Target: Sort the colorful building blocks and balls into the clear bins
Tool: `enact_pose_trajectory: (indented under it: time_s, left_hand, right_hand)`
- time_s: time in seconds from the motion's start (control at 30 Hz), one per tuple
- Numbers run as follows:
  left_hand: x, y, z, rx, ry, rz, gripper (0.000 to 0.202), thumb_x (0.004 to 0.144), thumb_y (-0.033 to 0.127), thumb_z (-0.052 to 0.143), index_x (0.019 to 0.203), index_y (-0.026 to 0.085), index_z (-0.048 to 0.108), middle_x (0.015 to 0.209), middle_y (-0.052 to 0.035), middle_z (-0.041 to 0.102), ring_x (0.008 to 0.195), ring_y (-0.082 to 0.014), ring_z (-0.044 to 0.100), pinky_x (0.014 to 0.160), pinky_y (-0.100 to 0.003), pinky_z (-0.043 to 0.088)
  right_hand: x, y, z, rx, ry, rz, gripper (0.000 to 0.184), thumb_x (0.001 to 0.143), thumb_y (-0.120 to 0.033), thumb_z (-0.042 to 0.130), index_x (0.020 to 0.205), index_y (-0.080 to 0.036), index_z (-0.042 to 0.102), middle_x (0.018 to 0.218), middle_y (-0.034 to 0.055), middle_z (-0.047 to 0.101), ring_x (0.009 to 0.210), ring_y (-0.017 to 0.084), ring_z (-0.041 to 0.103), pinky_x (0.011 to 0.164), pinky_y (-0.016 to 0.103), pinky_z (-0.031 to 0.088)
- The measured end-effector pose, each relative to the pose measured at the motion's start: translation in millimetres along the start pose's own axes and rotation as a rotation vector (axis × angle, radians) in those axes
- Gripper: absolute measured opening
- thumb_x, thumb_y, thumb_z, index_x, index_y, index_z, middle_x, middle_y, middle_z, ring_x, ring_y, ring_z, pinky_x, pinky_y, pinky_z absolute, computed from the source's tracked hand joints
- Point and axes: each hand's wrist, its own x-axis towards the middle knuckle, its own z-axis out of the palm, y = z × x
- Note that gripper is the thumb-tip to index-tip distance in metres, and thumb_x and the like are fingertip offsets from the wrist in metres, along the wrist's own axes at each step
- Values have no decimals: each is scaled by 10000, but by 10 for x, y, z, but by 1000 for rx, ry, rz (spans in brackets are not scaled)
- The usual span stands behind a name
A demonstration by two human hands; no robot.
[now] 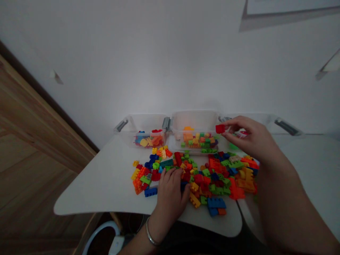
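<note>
My right hand (251,138) is raised at the front of the right-hand box, with a small red brick (220,129) pinched between thumb and fingertips. Low over the table's near side, my left hand (171,189) rests with its fingers stretched onto the pile of mixed toy bricks (204,180). Its thumb stands apart from the fingers, and a dark blue brick shows between them. A bracelet circles the left wrist. Under the left fingertips, the bricks are partly hidden.
Three clear plastic boxes line the wall: the left box (145,122) and the middle box (195,118) hold bricks, while my right hand partly covers the right box (261,120). The white table (87,193) has a rounded front edge. A wooden panel (39,177) stands at left.
</note>
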Motion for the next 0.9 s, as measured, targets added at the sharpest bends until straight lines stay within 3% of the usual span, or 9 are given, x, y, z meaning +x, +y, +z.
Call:
enact_pose_trajectory:
  time_s: [0.1, 0.17, 0.3, 0.4, 0.53, 0.9]
  left_hand:
    - [-1, -9, 9, -4, 0, 3, 372, 857, 249, 557, 1212, 140, 541, 1186, -123, 664, 1143, -306, 578, 1084, -594, 368]
    - [0, -11, 10, -5, -4, 0, 379, 856, 250, 561, 1217, 138, 539, 1190, -124, 663, 1146, -307, 577, 1084, -594, 368]
    - [1, 1, -2, 0, -6, -7, 368, 861, 248, 556, 1213, 142, 543, 1188, -123, 665, 1147, -306, 578, 1080, -591, 374]
    - [0, 11, -14, 4, -8, -7, 367, 856, 242, 563, 1206, 134, 549, 1180, -123, 668, 1146, -303, 580, 1079, -590, 377]
    - [2, 9, -14, 12, -1, 2, 383, 844, 245, 577, 1209, 131, 550, 1177, -121, 671, 1139, -304, 588, 1071, -593, 389]
    - [1, 7, -2, 8, -4, -6, 372, 850, 251, 572, 1200, 130, 548, 1179, -126, 669, 1145, -311, 582, 1079, -597, 379]
  right_hand:
    - [10, 14, -21, -76, 225, -92, 157, 827, -344, 647, 945, -241, 665, 936, 53, 681, 851, 206, 633, 797, 386, 509]
    - [21, 28, 62, -94, 374, -72, 150, 807, -320, 672, 937, -246, 661, 1001, 60, 672, 967, 228, 620, 852, 409, 501]
    - [22, 127, 414, 12, 616, 162, 195, 799, -349, 670, 947, -225, 647, 958, 46, 641, 815, 189, 602, 679, 347, 510]
    - [-7, 233, 703, -12, 555, 241, 222, 797, -384, 660, 926, -204, 655, 912, 52, 648, 855, 208, 597, 785, 395, 498]
    - [-65, 308, 919, -132, 394, 247, 210, 808, -395, 648, 909, -216, 689, 1041, 79, 679, 1033, 255, 593, 948, 468, 431]
    - [-69, 238, 832, -212, 304, 208, 222, 834, -392, 625, 977, -246, 714, 1059, 64, 708, 1022, 259, 597, 932, 434, 395]
